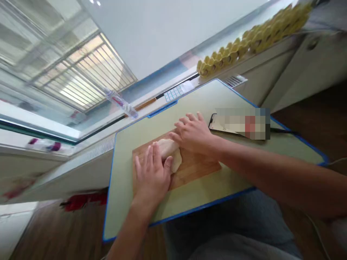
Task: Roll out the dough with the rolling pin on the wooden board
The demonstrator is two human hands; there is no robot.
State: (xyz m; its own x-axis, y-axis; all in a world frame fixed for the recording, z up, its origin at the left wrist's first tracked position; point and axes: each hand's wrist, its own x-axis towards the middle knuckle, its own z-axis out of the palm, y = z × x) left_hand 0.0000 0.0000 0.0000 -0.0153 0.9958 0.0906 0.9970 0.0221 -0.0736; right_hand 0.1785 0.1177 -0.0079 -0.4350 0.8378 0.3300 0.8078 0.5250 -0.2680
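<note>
The left hand (153, 175) lies palm down along the left side of the dough (176, 161), probably to steady it, its fingers nearly straight, thumb apart, clasping nothing. The dough sits between both hands on a wooden board (199, 171), presumably keeping it off the table (121, 202). The right hand (193, 133) reaches across with fingers spread, thumb at the dough; whether it presses, I cannot tell. Beyond rests a phone (223, 125), likely set aside for reach.
</note>
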